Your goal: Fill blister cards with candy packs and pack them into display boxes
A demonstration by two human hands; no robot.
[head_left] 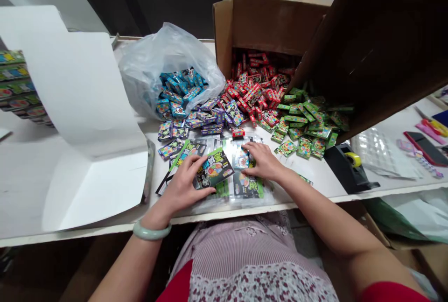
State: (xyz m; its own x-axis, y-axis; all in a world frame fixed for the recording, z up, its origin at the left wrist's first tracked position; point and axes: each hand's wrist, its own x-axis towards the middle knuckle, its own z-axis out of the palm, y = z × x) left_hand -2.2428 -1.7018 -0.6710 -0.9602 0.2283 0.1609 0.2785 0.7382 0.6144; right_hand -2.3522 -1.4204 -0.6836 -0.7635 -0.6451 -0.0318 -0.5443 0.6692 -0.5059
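My left hand (184,185), with a pale green bangle (152,230) on the wrist, grips a black-and-green printed card packet (213,167) at its lower edge. My right hand (262,161) has its fingers curled on a shiny packet in clear film (241,157). Beneath both hands lie more printed packets on a clear plastic sheet (245,194). Just beyond them sit loose heaps of small boxes: blue (178,92) in a plastic bag, purple (210,117), red (255,92) and green (301,124).
The red heap spills from a brown cardboard carton (273,24) at the back of the white table (308,180). A large white folded card (87,106) stands to the left. On the right are a black tape dispenser (346,164), bubble wrap (378,152) and a phone (425,148).
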